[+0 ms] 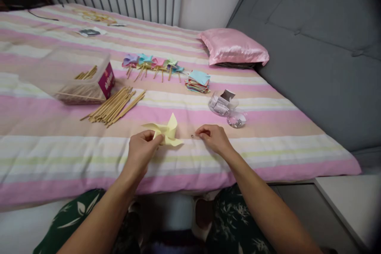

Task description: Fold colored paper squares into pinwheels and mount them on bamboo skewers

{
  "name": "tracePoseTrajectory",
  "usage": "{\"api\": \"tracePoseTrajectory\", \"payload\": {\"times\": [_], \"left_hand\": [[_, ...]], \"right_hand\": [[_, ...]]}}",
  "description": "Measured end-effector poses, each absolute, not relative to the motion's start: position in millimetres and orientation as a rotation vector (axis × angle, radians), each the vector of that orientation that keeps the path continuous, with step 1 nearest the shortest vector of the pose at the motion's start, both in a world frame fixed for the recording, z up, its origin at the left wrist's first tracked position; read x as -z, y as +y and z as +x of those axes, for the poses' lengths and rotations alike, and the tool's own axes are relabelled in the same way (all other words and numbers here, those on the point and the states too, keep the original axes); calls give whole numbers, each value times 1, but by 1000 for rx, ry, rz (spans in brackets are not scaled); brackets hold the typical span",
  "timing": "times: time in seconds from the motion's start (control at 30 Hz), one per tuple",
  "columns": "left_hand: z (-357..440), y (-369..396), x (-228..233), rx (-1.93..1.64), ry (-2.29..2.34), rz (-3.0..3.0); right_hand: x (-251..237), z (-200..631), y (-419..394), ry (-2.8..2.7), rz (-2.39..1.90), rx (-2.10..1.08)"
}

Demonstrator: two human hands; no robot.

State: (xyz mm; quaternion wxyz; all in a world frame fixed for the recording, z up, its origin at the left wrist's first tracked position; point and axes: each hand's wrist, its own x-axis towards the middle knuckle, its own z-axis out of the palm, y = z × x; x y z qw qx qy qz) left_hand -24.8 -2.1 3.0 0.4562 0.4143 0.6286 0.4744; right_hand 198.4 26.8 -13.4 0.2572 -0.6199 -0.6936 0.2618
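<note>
Head view: the left hand (143, 150) sits just below the middle of the frame, fingers curled and pinched on the near edge of a yellow paper pinwheel (165, 131), which lies on the striped bedspread (59, 154) with one blade pointing up toward twelve o'clock. At three o'clock from the pinwheel, close by, the right hand (213, 138) rests on the bedspread with thumb and forefinger drawn together over a tiny pin (192, 136); whether the fingertips actually grip it is too small to tell.

At ten o'clock from the left hand lies a loose bundle of wooden sticks (114, 106), and beyond it at ten o'clock stands a clear plastic box (79, 77) with more sticks inside and a magenta label on its end. At twelve o'clock from the pinwheel, well apart, a row of finished pinwheels (153, 65) in purple, blue, pink and green lies on the bed, with a stack of coloured paper squares (198, 81) just to its right. At one o'clock from the right hand sit a small clear bag (222, 104) and a round clear lid (236, 119). A pink satin pillow (233, 47) lies against the grey headboard (312, 47) at one o'clock.
</note>
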Motion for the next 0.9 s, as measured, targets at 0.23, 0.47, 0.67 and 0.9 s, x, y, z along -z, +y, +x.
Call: {"api": "tracePoseTrajectory", "payload": {"times": [0.23,0.47,0.67,0.9], "left_hand": [[-22,-1,2,-1156,1561,1031],[-22,-1,8,-1162,1543,1040],[-15,-4,4,-1150,1440,936],[-11,-8,-1,-1110,1391,882]], "right_hand": [[11,186,16,-2016,-1651,-603],[11,173,13,-2102,-1829,-405],[13,169,18,-2045,-1886,-441],[10,176,16,-1845,-1736,-570]]}}
